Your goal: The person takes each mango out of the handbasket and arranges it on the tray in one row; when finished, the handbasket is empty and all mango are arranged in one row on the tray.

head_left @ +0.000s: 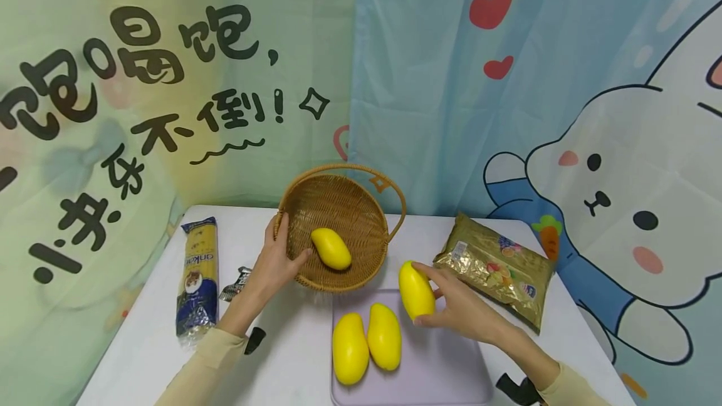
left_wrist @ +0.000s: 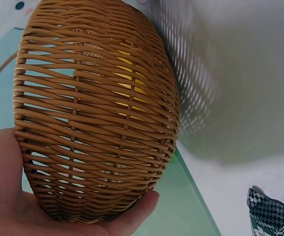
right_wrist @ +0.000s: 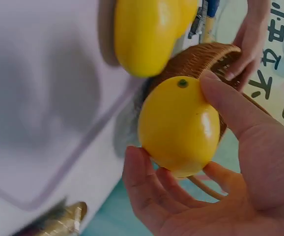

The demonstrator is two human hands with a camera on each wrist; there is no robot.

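Head view, mango pinched in right grip, at the fingertips, left grip holding basket

White worktop spans bottom of head view. Yellow-and-blue packet lies lower left; small checkered packet just right of it. Gold bag with fruit prints lies slantwise, lower right. Green cloth with black lettering hangs upper left; blue cloth with red hearts and white cartoon rabbit, upper right.
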